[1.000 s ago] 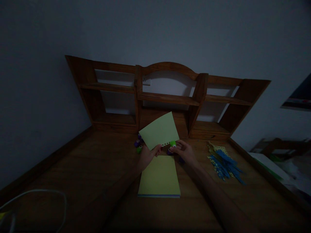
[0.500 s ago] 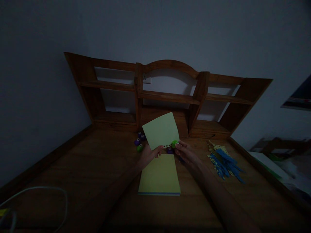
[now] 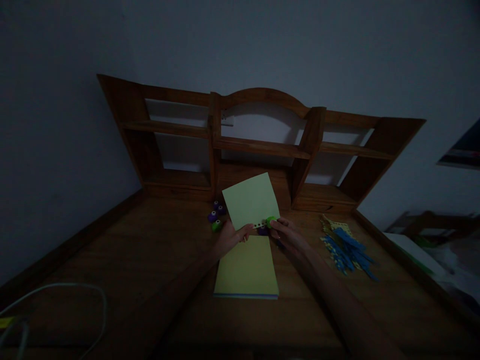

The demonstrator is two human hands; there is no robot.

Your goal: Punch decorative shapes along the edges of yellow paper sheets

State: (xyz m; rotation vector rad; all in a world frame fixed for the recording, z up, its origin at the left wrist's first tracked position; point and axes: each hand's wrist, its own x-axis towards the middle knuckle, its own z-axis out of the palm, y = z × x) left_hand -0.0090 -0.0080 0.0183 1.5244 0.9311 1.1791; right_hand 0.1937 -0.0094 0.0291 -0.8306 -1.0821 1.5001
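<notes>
The pale yellow-green sheet [image 3: 252, 200] has shifted slightly rightward since a second ago, leaving more of the purple punches [image 3: 213, 216] uncovered at its left. The green punch [image 3: 271, 220] has moved right too, and my fingers now cover more of it.

The sheet rises towards 1 o'clock from my left hand [image 3: 233, 237], whose grip is closed on its near edge. A row of small holes runs from those fingertips towards the green punch. That punch sits at the 10 o'clock side of my right hand [image 3: 290, 236], its grip narrow and holding it at the sheet's edge.

At 6 o'clock from the raised sheet, the paper stack [image 3: 247, 267] lies on the tabletop [image 3: 161, 255]. Blue and yellow strips [image 3: 347, 245] lie around 3 o'clock from my right hand; the wooden shelf [image 3: 262, 146] stands at 12.
</notes>
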